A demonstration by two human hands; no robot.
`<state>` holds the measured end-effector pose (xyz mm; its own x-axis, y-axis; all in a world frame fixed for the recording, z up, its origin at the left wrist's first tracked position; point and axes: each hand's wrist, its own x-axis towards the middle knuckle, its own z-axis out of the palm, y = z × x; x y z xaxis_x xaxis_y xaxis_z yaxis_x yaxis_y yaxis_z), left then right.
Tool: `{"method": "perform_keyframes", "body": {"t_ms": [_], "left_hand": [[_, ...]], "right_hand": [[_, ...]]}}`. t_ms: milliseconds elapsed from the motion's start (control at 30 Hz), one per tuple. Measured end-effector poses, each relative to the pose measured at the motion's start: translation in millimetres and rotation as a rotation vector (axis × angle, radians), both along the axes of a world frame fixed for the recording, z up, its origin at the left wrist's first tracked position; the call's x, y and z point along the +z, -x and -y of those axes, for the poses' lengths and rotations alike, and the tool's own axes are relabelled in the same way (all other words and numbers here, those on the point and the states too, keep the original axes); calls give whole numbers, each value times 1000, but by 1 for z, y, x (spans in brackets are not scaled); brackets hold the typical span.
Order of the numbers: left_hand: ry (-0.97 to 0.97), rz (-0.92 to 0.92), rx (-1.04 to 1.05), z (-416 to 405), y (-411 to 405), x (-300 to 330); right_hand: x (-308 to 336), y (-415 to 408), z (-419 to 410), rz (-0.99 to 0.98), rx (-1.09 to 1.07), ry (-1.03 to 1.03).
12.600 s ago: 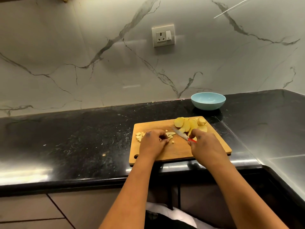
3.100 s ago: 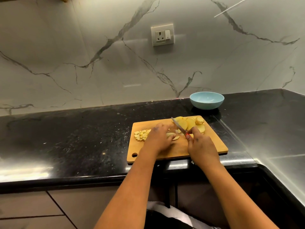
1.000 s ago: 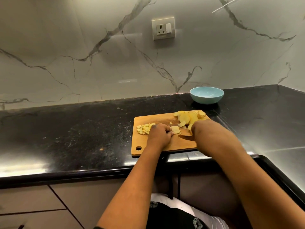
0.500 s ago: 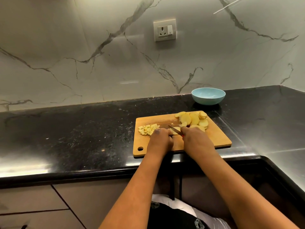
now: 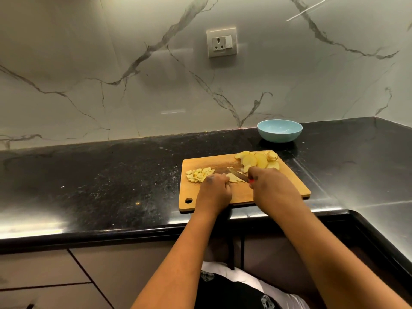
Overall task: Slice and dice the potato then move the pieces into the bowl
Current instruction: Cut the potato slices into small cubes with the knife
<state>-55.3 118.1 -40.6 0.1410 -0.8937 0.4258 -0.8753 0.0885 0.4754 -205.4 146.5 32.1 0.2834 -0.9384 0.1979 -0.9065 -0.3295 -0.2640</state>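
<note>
Two hands: worked over the board in the head view.
Left hand (image 5: 215, 189): fingers curled, pinning a pale potato slice (image 5: 234, 178) flat.
Right hand (image 5: 270, 186): clenched on the red-handled knife (image 5: 239, 175); blade's long axis ran up-left, tip toward the left, over the slice.
Cutting board (image 5: 245, 192): flat rectangular wood, round hole at near-left corner, on speckled black counter (image 5: 111, 181).
Diced pieces (image 5: 198, 175): small cubes at board's left.
Round slices (image 5: 258, 160): overlapping, far-right corner.
Bowl (image 5: 279, 130): smooth light blue, beyond board; held no potato.
</note>
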Motion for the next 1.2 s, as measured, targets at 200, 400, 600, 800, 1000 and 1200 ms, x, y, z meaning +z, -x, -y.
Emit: {"method": "perform_keyframes", "body": {"t_ms": [200, 400, 600, 800, 1000, 1200], "left_hand": [[-37, 14, 10, 0, 2, 6], [-27, -5, 11, 2, 0, 2], [26, -46, 16, -1, -1, -1], [41, -70, 81, 5, -4, -5], [-129, 149, -23, 30, 11, 4], [-324, 295, -15, 55, 15, 8]], "right_hand": [[-27, -21, 0, -26, 26, 84], [-10, -8, -6, -115, 50, -19], [13, 27, -1, -123, 47, -160], [-23, 18, 33, 332, 34, 76], [-66, 4, 61, 432, 100, 303], [-78, 4, 67, 500, 179, 408]]}}
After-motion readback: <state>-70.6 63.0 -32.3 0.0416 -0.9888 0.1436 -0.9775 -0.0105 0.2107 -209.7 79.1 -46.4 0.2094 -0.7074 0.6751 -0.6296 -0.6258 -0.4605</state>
